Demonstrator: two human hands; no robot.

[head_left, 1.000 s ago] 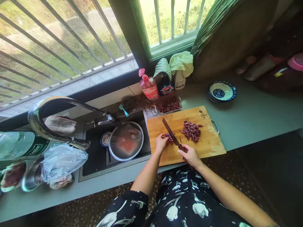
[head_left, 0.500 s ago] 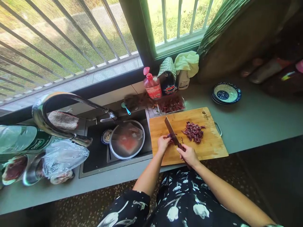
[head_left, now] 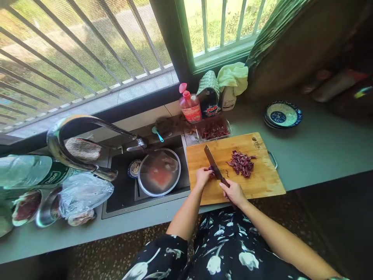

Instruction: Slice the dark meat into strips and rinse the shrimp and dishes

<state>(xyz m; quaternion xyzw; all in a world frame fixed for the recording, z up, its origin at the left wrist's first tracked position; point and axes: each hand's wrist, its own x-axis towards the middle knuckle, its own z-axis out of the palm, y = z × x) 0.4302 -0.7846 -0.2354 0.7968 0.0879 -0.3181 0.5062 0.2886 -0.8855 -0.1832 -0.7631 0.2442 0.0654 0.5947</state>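
Observation:
A wooden cutting board [head_left: 262,182] lies on the grey counter right of the sink. My right hand [head_left: 233,192] grips the handle of a knife [head_left: 212,162], whose blade rests on the board. My left hand [head_left: 203,176] pins a small dark red piece of meat [head_left: 211,169] against the blade's left side. A pile of cut dark red strips [head_left: 241,163] sits on the board to the right of the knife.
A black sink [head_left: 122,194] holds a round metal bowl [head_left: 159,172] with pinkish contents under a curved tap [head_left: 72,128]. Behind the board stand a clear tray of red strips [head_left: 213,130], bottles [head_left: 190,105] and a blue patterned bowl [head_left: 282,114]. Bags and bowls [head_left: 52,202] crowd the left counter.
The view has drifted slightly, so everything sits a little further right. My hands and the knife stay at the same spot on the board, the left fingers closing tighter on the piece.

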